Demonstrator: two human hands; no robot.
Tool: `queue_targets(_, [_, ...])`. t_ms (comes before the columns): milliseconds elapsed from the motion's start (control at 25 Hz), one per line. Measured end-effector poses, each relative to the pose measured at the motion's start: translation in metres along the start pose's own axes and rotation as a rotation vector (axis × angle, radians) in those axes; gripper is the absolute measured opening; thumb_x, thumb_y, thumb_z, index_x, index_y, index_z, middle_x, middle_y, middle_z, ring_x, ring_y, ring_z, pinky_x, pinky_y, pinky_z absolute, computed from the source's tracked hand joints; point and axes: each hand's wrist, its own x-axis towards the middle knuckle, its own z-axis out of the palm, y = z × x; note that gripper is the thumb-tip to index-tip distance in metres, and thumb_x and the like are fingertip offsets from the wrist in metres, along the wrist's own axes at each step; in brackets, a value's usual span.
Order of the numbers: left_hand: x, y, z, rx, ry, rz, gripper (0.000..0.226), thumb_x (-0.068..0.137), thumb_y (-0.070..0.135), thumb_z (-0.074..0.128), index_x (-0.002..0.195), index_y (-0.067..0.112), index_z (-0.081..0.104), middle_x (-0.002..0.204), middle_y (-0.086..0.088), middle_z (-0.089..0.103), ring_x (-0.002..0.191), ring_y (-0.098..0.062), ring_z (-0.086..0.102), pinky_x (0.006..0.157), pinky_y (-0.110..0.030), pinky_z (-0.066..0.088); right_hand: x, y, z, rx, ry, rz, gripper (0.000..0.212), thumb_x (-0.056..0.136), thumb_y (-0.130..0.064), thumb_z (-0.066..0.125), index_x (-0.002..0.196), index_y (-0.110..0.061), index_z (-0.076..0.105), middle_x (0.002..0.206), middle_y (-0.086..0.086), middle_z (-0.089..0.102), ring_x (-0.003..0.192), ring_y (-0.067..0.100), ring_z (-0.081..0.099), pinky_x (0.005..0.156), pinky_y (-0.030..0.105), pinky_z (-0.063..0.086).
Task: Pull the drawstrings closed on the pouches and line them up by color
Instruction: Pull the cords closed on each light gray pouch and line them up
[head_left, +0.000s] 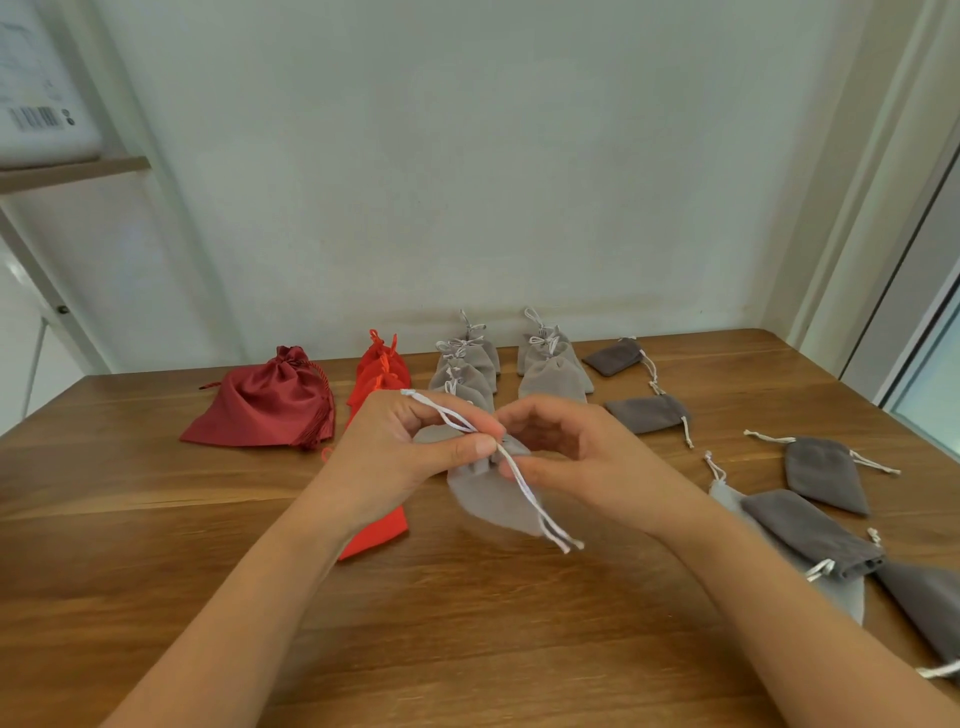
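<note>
Over mid surface (467, 623), left hand (389, 452) fingers (462, 447) pinched a drawstring (447, 414) of the light grey pouch (488, 501), taut up-left; right hand (571, 457) pinched its neck. Step prob. cinching. Next needed opposite pulls, then a slot by light grey rows (467, 364). Room lay in front; dark grey pouches (826, 473) crowded right edge.

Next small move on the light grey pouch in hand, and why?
Probably pull the white cords apart to snug the neck. The left hand pinches one, the right hand the other beside the gathered neck of the light grey velvet pouch; no bow yet, unlike the bowed light grey pouches lined up behind.
</note>
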Motion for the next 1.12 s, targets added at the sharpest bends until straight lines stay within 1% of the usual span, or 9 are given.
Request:
queue_targets(120, [0.0,0.002,0.003,0.065,-0.03,-0.01,0.011,0.071,0.009,0.073,0.081,0.012,0.075,0.083,-0.003,0.075,0.084,-0.009,0.068,0.077,-0.015,0.049,-0.002,-0.001,0.001,-0.035,0.082,-0.029,0.014,0.085,-0.011,0.069,0.098,-0.015,0.067,0.093,-0.003,0.069,0.09,0.012,0.064,0.083,0.026,0.052])
queue_targets(200, [0.0,0.003,0.004,0.113,-0.016,-0.009,0.012,0.073,0.004,0.074,0.081,0.013,0.075,0.083,0.0,0.075,0.085,-0.007,0.068,0.078,-0.012,0.047,-0.003,-0.002,0.002,-0.105,0.141,-0.072,0.012,0.082,-0.008,0.069,0.089,-0.018,0.066,0.085,-0.007,0.066,0.082,0.006,0.061,0.076,0.017,0.048])
queue_targets(280, [-0.001,0.004,0.006,0.12,0.011,0.001,0.014,0.072,0.002,0.076,0.083,0.011,0.072,0.083,-0.003,0.074,0.084,-0.01,0.069,0.077,-0.012,0.048,-0.004,-0.005,0.004,-0.193,0.166,-0.114,0.015,0.079,-0.01,0.069,0.083,-0.022,0.061,0.079,-0.01,0.06,0.077,0.003,0.054,0.069,0.015,0.043])
queue_targets(520, [-0.003,0.003,0.013,0.202,0.083,0.091,0.021,0.071,0.0,0.078,0.08,0.006,0.06,0.078,-0.002,0.069,0.079,-0.014,0.065,0.077,-0.02,0.051,-0.003,-0.005,0.006,-0.283,0.199,-0.194,0.015,0.078,-0.019,0.066,0.078,-0.028,0.053,0.074,-0.008,0.053,0.07,0.005,0.046,0.063,0.027,0.042])
queue_targets(680, [-0.004,-0.002,0.017,0.298,0.187,0.133,0.022,0.075,0.001,0.073,0.075,0.016,0.057,0.072,0.007,0.061,0.068,-0.002,0.056,0.065,-0.013,0.043,-0.004,-0.007,0.011,-0.307,0.221,-0.247,0.014,0.077,-0.013,0.066,0.08,-0.021,0.055,0.073,-0.004,0.056,0.069,0.011,0.049,0.062,0.034,0.044])
queue_targets(800, [-0.004,-0.006,0.016,0.378,0.2,0.124,0.025,0.078,0.007,0.073,0.09,0.029,0.067,0.079,0.012,0.065,0.08,0.001,0.061,0.075,-0.009,0.042,-0.004,-0.007,0.013,-0.325,0.221,-0.255,0.013,0.079,-0.014,0.069,0.082,-0.017,0.057,0.074,-0.004,0.057,0.069,0.014,0.051,0.06,0.035,0.046])
queue_targets(880, [-0.004,-0.008,0.016,0.461,0.181,0.171,0.026,0.081,0.014,0.07,0.097,0.034,0.067,0.084,0.015,0.064,0.088,0.0,0.06,0.079,-0.008,0.04,-0.005,-0.006,0.012,-0.306,0.194,-0.256,0.011,0.08,-0.016,0.067,0.084,-0.016,0.057,0.076,-0.003,0.058,0.071,0.013,0.052,0.062,0.033,0.046])
queue_targets(1000, [-0.003,-0.013,0.011,0.473,0.174,0.264,0.013,0.079,0.023,0.065,0.09,0.03,0.067,0.085,0.01,0.063,0.088,-0.005,0.059,0.077,-0.011,0.041,-0.004,-0.006,0.011,-0.133,0.162,-0.186,0.006,0.089,-0.019,0.059,0.086,-0.014,0.06,0.078,-0.007,0.06,0.073,0.007,0.054,0.066,0.02,0.045])
queue_targets(1120, [-0.002,-0.016,0.009,0.476,0.21,0.337,0.008,0.081,0.021,0.067,0.087,0.025,0.067,0.084,0.008,0.063,0.086,-0.008,0.059,0.078,-0.015,0.043,0.001,-0.004,0.005,0.103,0.225,-0.032,0.016,0.09,-0.024,0.059,0.087,-0.01,0.065,0.078,-0.004,0.065,0.074,0.009,0.06,0.072,0.024,0.048])
